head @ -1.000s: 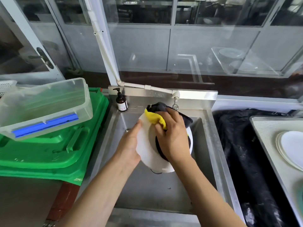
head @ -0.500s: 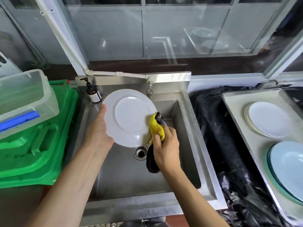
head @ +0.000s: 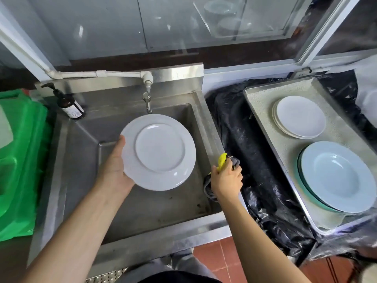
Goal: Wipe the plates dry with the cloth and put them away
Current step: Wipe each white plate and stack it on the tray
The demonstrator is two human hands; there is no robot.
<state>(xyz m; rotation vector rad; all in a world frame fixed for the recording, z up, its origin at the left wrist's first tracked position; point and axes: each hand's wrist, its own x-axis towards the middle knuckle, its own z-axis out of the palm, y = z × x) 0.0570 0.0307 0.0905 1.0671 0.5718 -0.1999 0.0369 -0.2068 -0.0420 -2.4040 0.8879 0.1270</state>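
2 hands are in view over the steel sink. The left hand grips a white plate by its left rim, thumb on the edge, holding it above the basin below the tap. The right hand is curled round a yellow and grey cloth at the sink's right edge, apart from the plate. On the tray to the right sit a stack of white plates and pale blue bowls
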